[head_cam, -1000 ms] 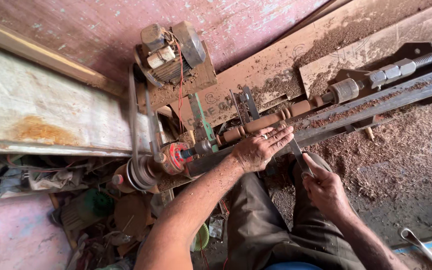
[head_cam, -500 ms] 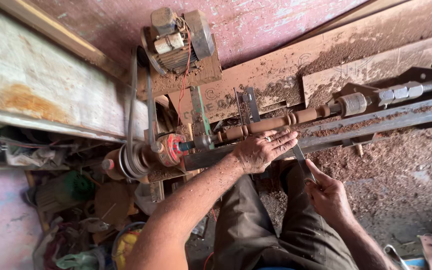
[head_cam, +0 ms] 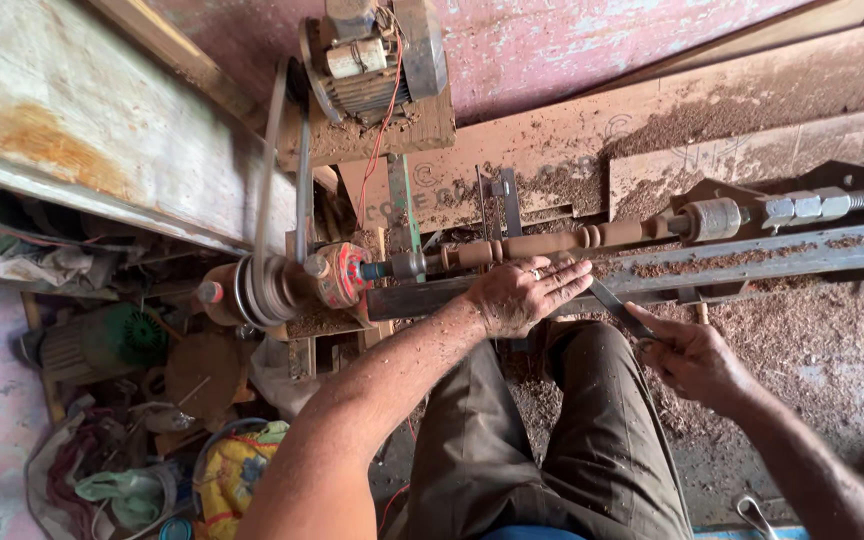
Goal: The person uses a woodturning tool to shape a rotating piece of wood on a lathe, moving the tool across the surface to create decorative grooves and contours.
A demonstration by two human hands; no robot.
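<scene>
At the far left a heap of crumpled cloth and rags [head_cam: 102,470] lies near a grey grooved metal pulley [head_cam: 264,288] carrying a belt. Far above it sits a small grey electric motor [head_cam: 372,55] on a wooden block. Right of the pulley, a red painted chuck [head_cam: 342,275] drives the long brown turned wooden spindle [head_cam: 552,243], which lies level between chuck and grey metal tailstock [head_cam: 712,218]. The left hand [head_cam: 517,295] rests flat, fingers spread, on a flat grey steel chisel [head_cam: 620,308] just near of the spindle. The right hand [head_cam: 692,355] is clenched round the chisel's near end. Brown wood shavings [head_cam: 802,330] cover the ground at right
</scene>
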